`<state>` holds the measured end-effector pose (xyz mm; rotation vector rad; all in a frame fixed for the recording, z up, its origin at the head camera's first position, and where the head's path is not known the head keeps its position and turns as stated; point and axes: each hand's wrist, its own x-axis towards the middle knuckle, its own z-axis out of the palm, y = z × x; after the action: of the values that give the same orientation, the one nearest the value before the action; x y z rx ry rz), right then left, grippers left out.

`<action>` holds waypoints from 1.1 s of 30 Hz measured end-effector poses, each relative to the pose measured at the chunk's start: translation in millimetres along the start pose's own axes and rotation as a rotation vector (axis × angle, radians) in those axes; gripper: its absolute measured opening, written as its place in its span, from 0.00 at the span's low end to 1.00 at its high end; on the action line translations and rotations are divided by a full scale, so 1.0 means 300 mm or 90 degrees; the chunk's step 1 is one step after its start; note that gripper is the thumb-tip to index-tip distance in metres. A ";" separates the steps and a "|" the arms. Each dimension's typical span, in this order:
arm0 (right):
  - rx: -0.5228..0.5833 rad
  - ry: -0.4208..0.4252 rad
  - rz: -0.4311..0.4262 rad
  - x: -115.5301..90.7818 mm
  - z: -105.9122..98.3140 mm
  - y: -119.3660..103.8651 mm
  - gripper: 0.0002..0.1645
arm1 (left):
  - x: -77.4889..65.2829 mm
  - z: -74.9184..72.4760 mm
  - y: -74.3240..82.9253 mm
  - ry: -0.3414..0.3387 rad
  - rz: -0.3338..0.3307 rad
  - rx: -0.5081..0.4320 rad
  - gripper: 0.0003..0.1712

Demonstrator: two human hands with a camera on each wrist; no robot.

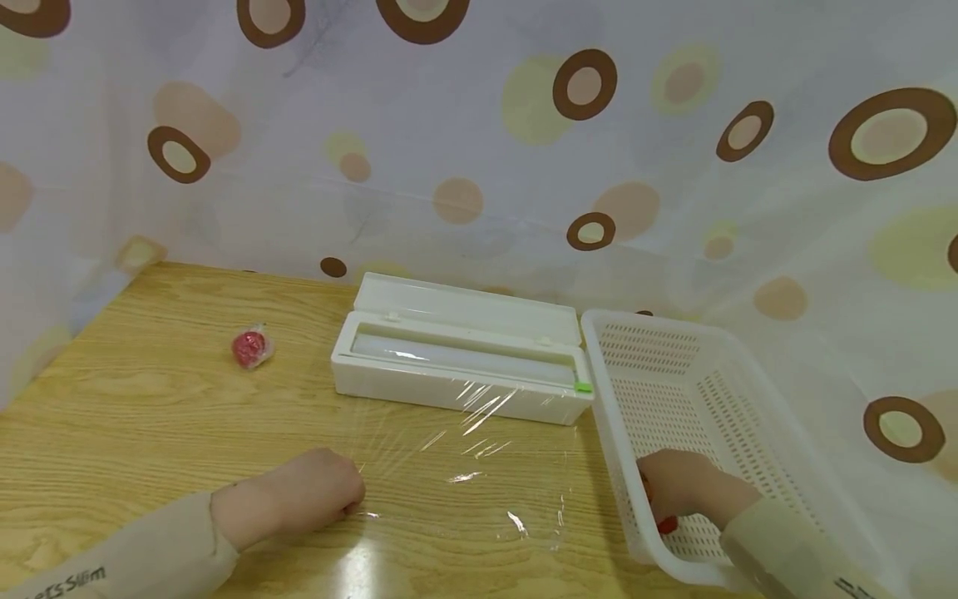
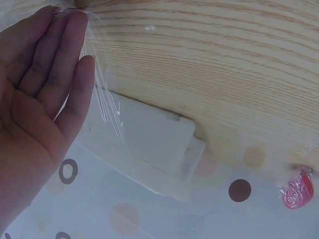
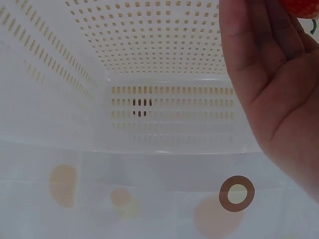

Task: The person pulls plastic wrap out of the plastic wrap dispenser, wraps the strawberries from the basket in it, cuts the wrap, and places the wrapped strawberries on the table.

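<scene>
A clear sheet of cling film (image 1: 466, 477) stretches over the table from a white cling film dispenser (image 1: 404, 383), whose lid stands raised. My left hand (image 1: 318, 489) pinches the near left corner of that film; in the left wrist view the film (image 2: 103, 102) runs taut from the fingertips. Inside the white basket (image 1: 612, 433), my right hand (image 1: 679, 482) holds a red strawberry-like fruit (image 1: 668, 525), mostly hidden by the fingers. Only a textured edge of the fruit (image 3: 302, 7) shows in the right wrist view.
A red piece wrapped in film (image 1: 250, 347) lies at the back left of the wooden table (image 1: 135, 416). The basket's perforated walls rise around my right hand, close beside the dispenser. A patterned curtain (image 1: 419, 125) hangs behind and along both sides.
</scene>
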<state>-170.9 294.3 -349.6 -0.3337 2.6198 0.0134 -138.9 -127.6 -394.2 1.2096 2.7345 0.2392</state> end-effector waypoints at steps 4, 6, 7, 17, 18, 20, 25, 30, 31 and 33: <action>-0.027 0.039 0.005 -0.006 -0.022 0.013 0.15 | -0.002 0.000 0.002 0.003 -0.002 0.009 0.21; -0.036 0.066 0.018 -0.013 -0.049 0.027 0.16 | -0.001 0.001 0.002 0.005 -0.001 0.013 0.21; -0.040 0.084 0.024 -0.017 -0.067 0.033 0.18 | -0.001 0.001 0.002 0.006 0.000 0.014 0.21; 0.010 0.252 0.073 -0.122 -0.262 -0.033 0.20 | -0.002 -0.003 0.005 0.011 -0.003 0.018 0.21; 0.008 0.266 0.072 -0.134 -0.280 -0.063 0.22 | -0.003 -0.003 0.005 0.011 -0.002 0.019 0.21; -0.001 0.301 0.066 -0.155 -0.309 -0.135 0.23 | -0.004 -0.004 0.004 0.011 -0.001 0.024 0.21; -0.028 0.370 0.014 -0.173 -0.318 -0.345 0.24 | -0.008 0.000 0.001 0.013 -0.001 0.022 0.21; -0.057 0.395 -0.056 -0.106 -0.239 -0.516 0.24 | -0.006 0.005 -0.005 0.014 0.003 0.022 0.20; -0.057 0.399 -0.078 -0.082 -0.214 -0.539 0.24 | -0.006 0.006 -0.006 0.016 0.005 0.023 0.20; -0.051 0.402 -0.118 -0.027 -0.161 -0.575 0.24 | -0.005 0.007 -0.007 0.024 0.010 0.028 0.19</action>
<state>-146.0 125.5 -294.7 -0.7034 3.2013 -0.0600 -139.0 -129.9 -396.7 1.2514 2.7772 0.2071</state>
